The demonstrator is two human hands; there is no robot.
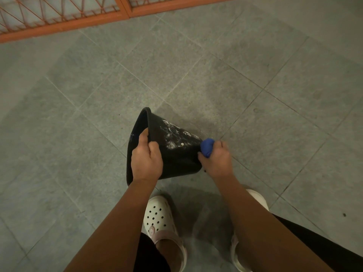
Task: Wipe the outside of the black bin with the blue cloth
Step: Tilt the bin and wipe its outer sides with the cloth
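Head view: tapered black plastic bin (176,154) tipped sideways above grey tiled floor (235,75). Left hand (146,160) grips its rim; right hand (216,160) clutches balled blue cloth (207,147) against the base edge, white smears alongside.

Grey tiled floor (216,65), an orange metal gate (64,26) at its far edge, white clogs (159,218) below.

Matt black bin (176,154), powder-smeared

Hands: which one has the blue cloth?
The right hand, gripping the bunched blue cloth at the narrow end of the black bin. The left hand holds the bin's rim instead.
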